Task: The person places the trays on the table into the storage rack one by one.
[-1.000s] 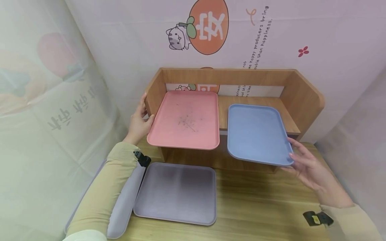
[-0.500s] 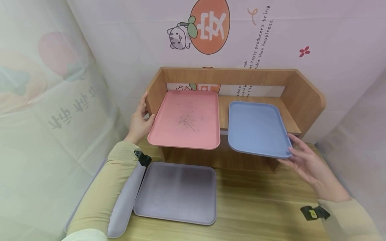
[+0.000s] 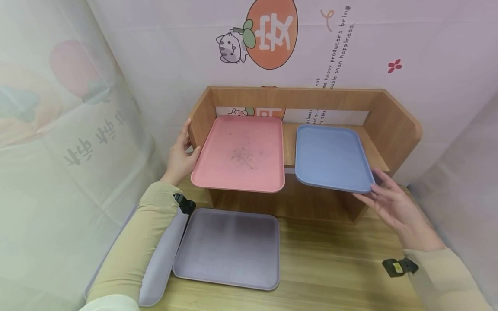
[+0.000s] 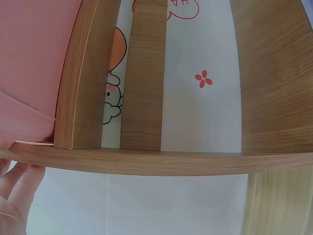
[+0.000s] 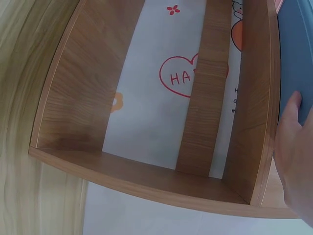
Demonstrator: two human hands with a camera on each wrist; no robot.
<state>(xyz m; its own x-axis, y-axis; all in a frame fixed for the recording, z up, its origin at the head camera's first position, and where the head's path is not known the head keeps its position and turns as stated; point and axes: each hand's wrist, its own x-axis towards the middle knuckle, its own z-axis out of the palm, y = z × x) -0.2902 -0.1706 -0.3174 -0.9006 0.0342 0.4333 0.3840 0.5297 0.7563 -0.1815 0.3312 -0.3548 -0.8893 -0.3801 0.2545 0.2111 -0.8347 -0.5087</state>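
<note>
My right hand [image 3: 394, 207] pinches the front right corner of a blue tray [image 3: 332, 157], thumb below and fingers along its side. The blue tray lies over the right part of a wooden shelf's top board, its front part jutting past the board. At the shelf's left end, my left hand [image 3: 180, 157] holds the side panel [image 3: 201, 116], with fingers outside it and the thumb by a pink tray [image 3: 241, 153]. That pink tray, marked with a dark plant print, rests on the top board's left part and overhangs the front. In the right wrist view, my right hand [image 5: 296, 152] partly covers the blue tray.
A greyish purple tray [image 3: 227, 248] lies on the wooden table [image 3: 330, 268] before the shelf. Another purple tray [image 3: 157, 268] sits left of it, partly hidden under my left sleeve. Printed curtains [image 3: 171, 47] hang behind and at both sides. The shelf's right panel [image 3: 397, 134] stands beside the blue tray.
My right hand has pushed the blue tray back and slightly up in view, further over the shelf's top board. My left hand and the pink tray stay in place.
</note>
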